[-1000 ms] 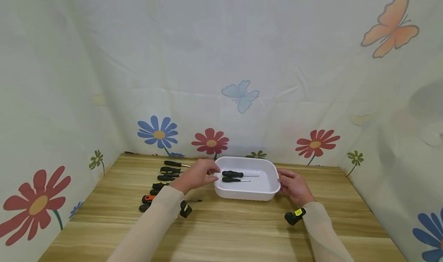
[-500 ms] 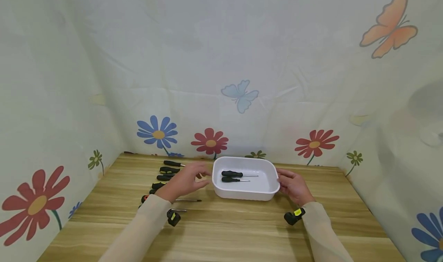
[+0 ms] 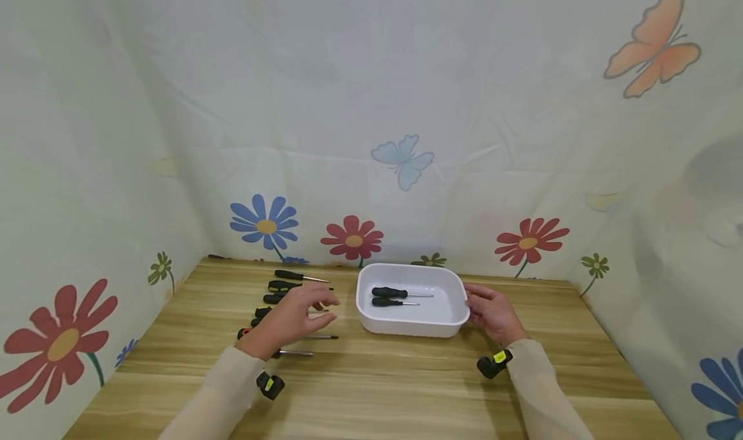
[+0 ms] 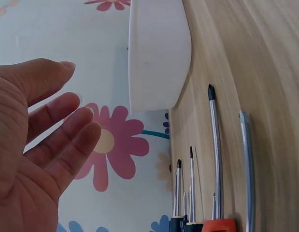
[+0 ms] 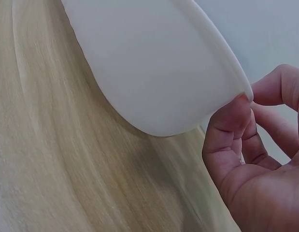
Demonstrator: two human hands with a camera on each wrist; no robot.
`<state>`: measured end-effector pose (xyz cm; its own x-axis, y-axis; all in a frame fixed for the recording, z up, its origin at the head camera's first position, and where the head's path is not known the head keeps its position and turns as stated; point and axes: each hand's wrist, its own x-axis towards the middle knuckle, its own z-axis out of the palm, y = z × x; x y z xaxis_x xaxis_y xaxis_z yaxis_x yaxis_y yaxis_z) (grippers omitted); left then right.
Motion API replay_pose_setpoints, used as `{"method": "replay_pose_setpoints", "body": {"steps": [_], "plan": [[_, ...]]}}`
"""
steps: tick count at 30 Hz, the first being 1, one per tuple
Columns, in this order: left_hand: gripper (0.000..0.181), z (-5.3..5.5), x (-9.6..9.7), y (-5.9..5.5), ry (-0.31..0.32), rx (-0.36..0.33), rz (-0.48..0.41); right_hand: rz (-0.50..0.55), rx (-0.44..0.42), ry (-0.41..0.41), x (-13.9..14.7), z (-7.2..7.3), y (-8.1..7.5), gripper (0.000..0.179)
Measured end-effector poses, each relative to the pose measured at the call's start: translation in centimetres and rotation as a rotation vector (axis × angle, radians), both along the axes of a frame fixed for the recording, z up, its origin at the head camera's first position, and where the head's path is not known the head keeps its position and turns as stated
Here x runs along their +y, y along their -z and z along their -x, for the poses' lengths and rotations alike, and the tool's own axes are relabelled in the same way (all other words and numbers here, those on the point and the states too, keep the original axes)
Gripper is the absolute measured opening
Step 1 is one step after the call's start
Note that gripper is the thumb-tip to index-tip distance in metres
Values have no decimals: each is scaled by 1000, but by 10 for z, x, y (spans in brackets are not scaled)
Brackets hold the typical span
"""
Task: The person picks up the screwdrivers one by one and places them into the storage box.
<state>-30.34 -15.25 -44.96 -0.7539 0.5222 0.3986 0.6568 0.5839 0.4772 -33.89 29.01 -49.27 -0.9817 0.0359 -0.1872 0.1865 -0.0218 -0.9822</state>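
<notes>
Over a row of screwdrivers (image 3: 283, 286) at the left of the worktop (image 3: 395, 388), my left hand (image 3: 293, 316) hangs with its thumb spread away from loosely bent fingers; it has hold of nothing, and the left wrist view shows its palm bare. My right hand (image 3: 493, 312) pinches the rim of a white tray (image 3: 406, 328) at its right end, between thumb and finger.

The tray rests on the worktop between my two hands, touching the right one and apart from the left. Inside it, two black-handled tools lie side by side with their tips to the right: a larger screwdriver (image 3: 390, 292) farther from me and a smaller screwdriver (image 3: 387, 302) nearer.

The row outside the tray lies roughly parallel, handles to the left and shafts to the right; my hand and arm cover part of it, so I cannot tell the count. One handle (image 4: 220, 225) there is orange.

Beyond the worktop hangs a pale cloth (image 3: 325, 72) printed with flowers, an orange butterfly (image 3: 658, 46) and a pale blue butterfly (image 3: 404, 162).
</notes>
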Motion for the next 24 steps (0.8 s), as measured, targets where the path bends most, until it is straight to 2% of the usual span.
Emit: {"method": "replay_pose_setpoints", "body": {"steps": [11, 17, 24], "plan": [[22, -21, -23, 10, 11, 11, -43, -1, 2, -3, -1, -1, 2, 46], [25, -25, -40, 25, -8, 26, -82, 7, 8, 7, -1, -2, 1, 46], [31, -33, -63, 38, -56, -8, -130, 18, 20, 8, -2, -1, 1, 47]]}}
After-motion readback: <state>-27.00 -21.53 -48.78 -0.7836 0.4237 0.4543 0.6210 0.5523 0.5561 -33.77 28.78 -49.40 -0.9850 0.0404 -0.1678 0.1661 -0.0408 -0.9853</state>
